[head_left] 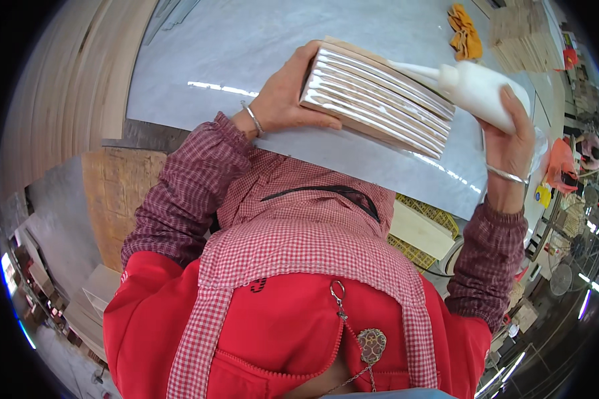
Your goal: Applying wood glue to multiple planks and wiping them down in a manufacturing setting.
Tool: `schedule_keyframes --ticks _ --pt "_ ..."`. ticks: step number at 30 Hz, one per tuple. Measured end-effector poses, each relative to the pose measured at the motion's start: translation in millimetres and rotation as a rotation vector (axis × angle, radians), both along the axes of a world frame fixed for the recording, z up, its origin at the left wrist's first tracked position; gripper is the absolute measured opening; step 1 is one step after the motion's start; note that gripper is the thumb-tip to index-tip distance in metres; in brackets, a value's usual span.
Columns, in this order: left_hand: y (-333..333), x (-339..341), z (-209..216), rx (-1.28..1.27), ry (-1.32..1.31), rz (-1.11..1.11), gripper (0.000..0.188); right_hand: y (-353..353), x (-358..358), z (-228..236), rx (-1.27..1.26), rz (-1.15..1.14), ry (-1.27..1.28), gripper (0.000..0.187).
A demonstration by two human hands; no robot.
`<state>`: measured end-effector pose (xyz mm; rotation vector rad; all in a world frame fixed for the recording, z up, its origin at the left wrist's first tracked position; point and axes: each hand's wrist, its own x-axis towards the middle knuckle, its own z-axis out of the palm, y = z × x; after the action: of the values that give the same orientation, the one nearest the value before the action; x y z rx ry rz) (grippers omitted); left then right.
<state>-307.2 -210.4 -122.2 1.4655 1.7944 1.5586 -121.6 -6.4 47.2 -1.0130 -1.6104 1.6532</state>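
My left hand grips the left end of a stack of wooden strips, held together over the table. White glue lies in long lines along the strips' upward edges. In my right hand is a white squeeze bottle, its fingers wrapped round the body. The bottle is tilted nearly level, and its long thin nozzle points left to the far edge of the stack. Whether the tip touches the wood I cannot tell.
A smooth grey table lies under my hands. Tall stacks of boards stand at the left, and more wooden pieces are piled at the far right. An orange cloth rests on the far side. A red plastic bag sits beyond my right wrist.
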Motion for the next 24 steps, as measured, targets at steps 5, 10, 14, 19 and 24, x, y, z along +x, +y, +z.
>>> schedule_keyframes --ticks 5,10,14,19,24 --pt "-6 6 21 -0.021 -0.071 -0.037 0.114 -31 -41 11 -0.008 0.143 0.060 0.043" --pt "-9 7 24 0.025 -0.021 -0.017 0.115 -37 -53 14 0.037 0.189 0.042 0.043" --pt "-8 5 22 0.007 -0.033 -0.024 0.115 -30 -47 12 0.040 0.172 0.013 0.042" --pt "-4 5 12 0.051 0.022 0.002 0.111 -14 -28 9 0.060 0.130 -0.028 0.040" --pt "-1 4 2 0.030 0.002 -0.003 0.111 1 -3 2 0.064 0.045 -0.054 0.039"
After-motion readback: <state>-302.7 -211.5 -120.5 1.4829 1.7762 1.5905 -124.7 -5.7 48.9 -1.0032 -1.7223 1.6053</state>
